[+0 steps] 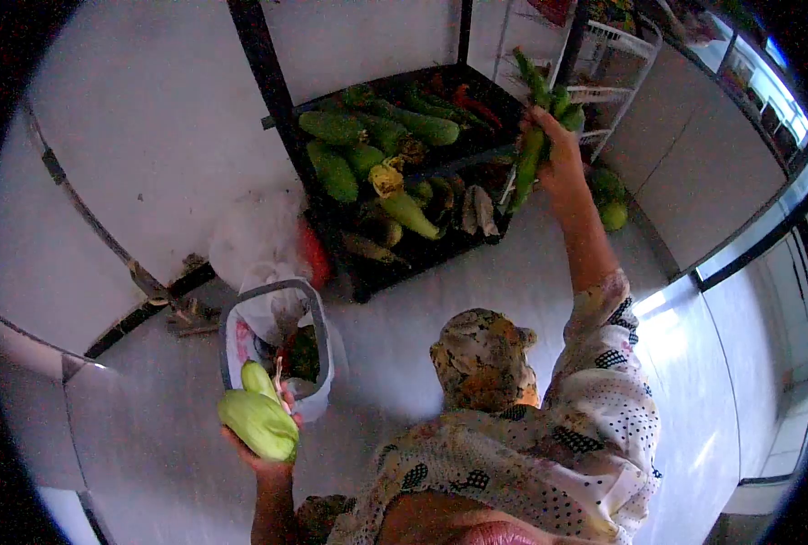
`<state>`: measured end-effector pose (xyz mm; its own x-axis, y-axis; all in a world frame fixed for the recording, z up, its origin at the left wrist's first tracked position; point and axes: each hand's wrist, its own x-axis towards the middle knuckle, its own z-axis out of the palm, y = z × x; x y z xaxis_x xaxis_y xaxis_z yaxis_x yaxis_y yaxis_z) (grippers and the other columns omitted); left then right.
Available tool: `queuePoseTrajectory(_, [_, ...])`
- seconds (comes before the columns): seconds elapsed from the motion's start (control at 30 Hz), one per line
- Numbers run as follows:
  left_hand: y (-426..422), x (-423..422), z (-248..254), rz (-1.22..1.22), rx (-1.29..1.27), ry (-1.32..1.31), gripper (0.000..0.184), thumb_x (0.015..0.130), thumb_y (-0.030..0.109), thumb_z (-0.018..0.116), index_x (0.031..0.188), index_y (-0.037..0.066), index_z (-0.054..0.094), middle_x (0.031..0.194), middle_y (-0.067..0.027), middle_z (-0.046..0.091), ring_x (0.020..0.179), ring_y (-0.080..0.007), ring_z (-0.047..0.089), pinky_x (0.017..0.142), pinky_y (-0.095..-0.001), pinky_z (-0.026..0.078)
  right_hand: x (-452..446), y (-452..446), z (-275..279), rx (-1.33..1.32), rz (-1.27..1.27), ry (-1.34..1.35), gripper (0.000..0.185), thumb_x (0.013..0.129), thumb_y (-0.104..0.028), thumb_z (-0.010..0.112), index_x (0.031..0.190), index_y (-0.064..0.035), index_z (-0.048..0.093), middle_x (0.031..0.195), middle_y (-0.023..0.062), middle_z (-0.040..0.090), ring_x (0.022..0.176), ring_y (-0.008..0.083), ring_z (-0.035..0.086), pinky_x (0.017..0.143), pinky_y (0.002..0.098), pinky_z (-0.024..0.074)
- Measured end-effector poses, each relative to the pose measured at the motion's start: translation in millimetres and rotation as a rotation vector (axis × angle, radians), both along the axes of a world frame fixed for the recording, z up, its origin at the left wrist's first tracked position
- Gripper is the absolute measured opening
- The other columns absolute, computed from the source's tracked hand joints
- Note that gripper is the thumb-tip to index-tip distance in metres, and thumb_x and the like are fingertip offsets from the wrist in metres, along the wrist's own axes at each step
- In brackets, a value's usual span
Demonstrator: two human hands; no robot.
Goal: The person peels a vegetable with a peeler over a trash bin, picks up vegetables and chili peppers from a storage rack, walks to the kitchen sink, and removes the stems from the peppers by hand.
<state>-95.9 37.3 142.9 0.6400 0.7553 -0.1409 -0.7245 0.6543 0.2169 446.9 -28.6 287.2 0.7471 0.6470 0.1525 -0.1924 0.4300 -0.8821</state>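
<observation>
My left hand [286,420] is closed around a plump pale green gourd [257,425] and a smaller pale green one [257,377] beside it, just over the near edge of a lined bin. Stretched out to the upper right, my right hand [554,145] grips several long green vegetables [529,163] whose exact kind I cannot make out; they stick out above and below the fist. This hand is at the right end of a black two-tier rack [476,150] holding green gourds [333,127] and red chillies [476,104].
The grey-rimmed bin [225,336] has a white bag and plant scraps inside. Behind it lie a clear plastic bag [263,227] and something red [313,254]. A white wire rack [604,91] stands at upper right, with round green produce [611,204] on the floor below.
</observation>
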Motion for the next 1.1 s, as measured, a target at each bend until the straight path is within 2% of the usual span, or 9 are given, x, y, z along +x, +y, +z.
queuePoseTrajectory(0.1, [0, -11, -7, -0.065, -0.017, -0.040, 0.089, 0.072, 0.066, 0.057, 0.139, 0.014, 0.028, 0.140, -0.0174, 0.030, 0.126, -0.0331, 0.032, 0.085, -0.0503, 0.041, 4, 16, 16, -0.345, -0.175, -0.364, 0.024, 0.086, -0.019, 0.061, 0.104, -0.0045, 0.059, 0.075, 0.0038, 0.058, 0.067, 0.0141, 0.055, 0.061, 0.0310, 0.0460])
queuePoseTrajectory(0.27, [-6, -3, 3, -0.001, 0.037, 0.019, 0.089, 0.072, 0.066, 0.058, 0.139, 0.014, 0.029, 0.140, -0.0173, 0.030, 0.126, -0.0339, 0.032, 0.085, -0.0495, 0.041, 81, 73, -11, -0.537, -0.211, -1.049, 0.024, 0.086, -0.017, 0.059, 0.109, -0.0104, 0.062, 0.067, 0.0025, 0.057, 0.060, 0.0155, 0.054, 0.056, 0.0325, 0.0459])
queuePoseTrajectory(0.33, [-8, -3, 5, 0.013, 0.054, 0.051, 0.089, 0.072, 0.066, 0.057, 0.139, 0.014, 0.028, 0.139, -0.0175, 0.032, 0.124, -0.0345, 0.035, 0.085, -0.0482, 0.041, 119, 109, -24, -0.870, -0.252, -1.570, 0.025, 0.087, -0.018, 0.057, 0.110, -0.0120, 0.063, 0.067, 0.0022, 0.058, 0.062, 0.0172, 0.056, 0.058, 0.0339, 0.0470])
queuePoseTrajectory(0.37, [-8, -5, 3, 0.009, 0.109, 0.064, 0.089, 0.072, 0.068, 0.056, 0.139, 0.014, 0.028, 0.138, -0.0173, 0.032, 0.123, -0.0346, 0.036, 0.085, -0.0479, 0.042, 138, 131, -30, -1.181, -0.288, -1.946, 0.024, 0.088, -0.018, 0.056, 0.110, -0.0124, 0.063, 0.069, 0.0021, 0.059, 0.067, 0.0186, 0.058, 0.063, 0.0350, 0.0482])
queuePoseTrajectory(0.43, [-7, -8, -1, -0.001, 0.212, 0.097, 0.090, 0.073, 0.070, 0.053, 0.138, 0.014, 0.028, 0.138, -0.0169, 0.033, 0.121, -0.0347, 0.038, 0.084, -0.0473, 0.042, 157, 153, -51, -1.376, -0.341, -2.229, 0.024, 0.089, -0.020, 0.053, 0.110, -0.0124, 0.063, 0.075, 0.0027, 0.062, 0.076, 0.0219, 0.060, 0.071, 0.0371, 0.0490])
queuePoseTrajectory(0.53, [-13, -9, 2, 0.044, 0.237, 0.203, 0.090, 0.074, 0.074, 0.047, 0.138, 0.014, 0.027, 0.137, -0.0163, 0.034, 0.119, -0.0345, 0.040, 0.083, -0.0464, 0.043, 165, 163, -65, -1.200, -0.295, -2.155, 0.026, 0.090, -0.023, 0.050, 0.108, -0.0096, 0.063, 0.089, 0.0059, 0.064, 0.089, 0.0262, 0.059, 0.081, 0.0396, 0.0477])
queuePoseTrajectory(0.73, [-27, -5, 12, 0.139, 0.153, 0.201, 0.087, 0.075, 0.075, 0.043, 0.139, 0.018, 0.027, 0.136, -0.0142, 0.035, 0.119, -0.0344, 0.040, 0.083, -0.0463, 0.042, 159, 163, -69, -1.214, -0.225, -2.026, 0.026, 0.090, -0.025, 0.052, 0.109, -0.0103, 0.063, 0.091, 0.0065, 0.064, 0.091, 0.0269, 0.059, 0.084, 0.0432, 0.0458])
queuePoseTrajectory(0.93, [-22, -3, 11, 0.044, 0.219, 0.109, 0.085, 0.075, 0.074, 0.043, 0.138, 0.019, 0.029, 0.138, -0.0123, 0.035, 0.121, -0.0348, 0.038, 0.086, -0.0483, 0.040, 160, 163, -66, -1.207, -0.180, -1.870, 0.027, 0.089, -0.027, 0.053, 0.109, -0.0111, 0.062, 0.094, 0.0071, 0.064, 0.092, 0.0276, 0.059, 0.087, 0.0468, 0.0439])
queuePoseTrajectory(1.1, [-20, -9, -3, 0.151, 0.073, 0.160, 0.085, 0.076, 0.075, 0.042, 0.138, 0.019, 0.029, 0.138, -0.0136, 0.035, 0.122, -0.0347, 0.038, 0.088, -0.0490, 0.039, 167, 168, -69, -1.172, -0.139, -1.790, 0.028, 0.089, -0.029, 0.055, 0.109, -0.0118, 0.062, 0.096, 0.0075, 0.064, 0.094, 0.0282, 0.059, 0.089, 0.0498, 0.0423])
